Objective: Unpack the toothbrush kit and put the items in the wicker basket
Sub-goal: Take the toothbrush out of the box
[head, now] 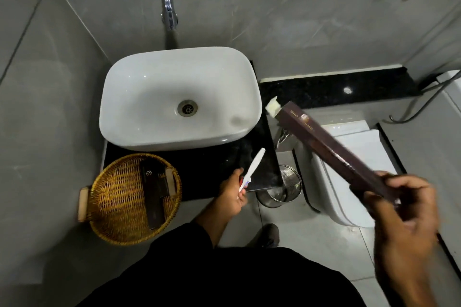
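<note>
My left hand (233, 194) grips a white toothbrush (253, 168) and what looks like a small tube, over the front right of the dark counter (214, 169). My right hand (409, 209) holds the near end of a long dark brown kit box (331, 147), raised over the toilet; a pale flap sticks out of its open far end (273, 107). The round wicker basket (109, 197) sits on the counter's front left corner, with a dark brown box (153, 197) lying inside it.
A white basin (149, 97) fills the back of the counter under a chrome wall tap (168, 7). Right of the counter stand a steel bin (284, 187) and a white toilet (354, 157). A black ledge (336, 87) runs along the wall.
</note>
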Demonstrator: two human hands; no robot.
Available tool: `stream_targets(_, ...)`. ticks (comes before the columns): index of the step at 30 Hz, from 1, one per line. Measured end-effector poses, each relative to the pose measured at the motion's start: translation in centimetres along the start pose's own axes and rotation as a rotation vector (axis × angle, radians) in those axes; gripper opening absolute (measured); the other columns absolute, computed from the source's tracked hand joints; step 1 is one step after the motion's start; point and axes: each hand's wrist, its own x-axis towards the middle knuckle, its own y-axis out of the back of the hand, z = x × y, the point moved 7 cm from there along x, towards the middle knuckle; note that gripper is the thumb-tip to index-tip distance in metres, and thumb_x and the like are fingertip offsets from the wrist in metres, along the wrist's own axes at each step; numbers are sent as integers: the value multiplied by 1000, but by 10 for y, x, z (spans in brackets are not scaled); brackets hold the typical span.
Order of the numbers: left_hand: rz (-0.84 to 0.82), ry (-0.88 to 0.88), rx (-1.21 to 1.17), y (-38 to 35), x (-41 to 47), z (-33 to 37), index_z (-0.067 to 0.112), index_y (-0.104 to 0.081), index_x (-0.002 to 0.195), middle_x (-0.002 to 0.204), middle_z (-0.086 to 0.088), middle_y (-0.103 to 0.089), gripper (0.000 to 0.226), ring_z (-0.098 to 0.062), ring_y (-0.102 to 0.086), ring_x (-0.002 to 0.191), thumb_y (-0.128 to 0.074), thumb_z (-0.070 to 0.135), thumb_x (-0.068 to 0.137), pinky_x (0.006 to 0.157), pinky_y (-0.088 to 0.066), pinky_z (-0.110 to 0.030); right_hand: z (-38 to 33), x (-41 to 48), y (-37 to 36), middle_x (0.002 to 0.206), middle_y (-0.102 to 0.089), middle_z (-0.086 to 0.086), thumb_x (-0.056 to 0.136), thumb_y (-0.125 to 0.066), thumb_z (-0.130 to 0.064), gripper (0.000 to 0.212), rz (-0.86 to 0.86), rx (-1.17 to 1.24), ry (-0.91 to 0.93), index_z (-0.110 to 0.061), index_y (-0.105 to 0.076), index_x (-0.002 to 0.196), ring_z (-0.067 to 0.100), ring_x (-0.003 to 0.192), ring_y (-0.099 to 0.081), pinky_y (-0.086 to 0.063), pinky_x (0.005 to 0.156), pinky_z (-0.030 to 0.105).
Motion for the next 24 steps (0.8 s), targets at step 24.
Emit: stream_targets(24,-148,-28,-179,-100,-30,10,15,-55,76,44,4,-46,25,-2,-36,28,-56,29,97,28,-24,-11,227,91,7,92,-74,-33,74,-88,-19,63,-310,-542,-523,-58,-49,104,-16,88,-70,-50,70,8)
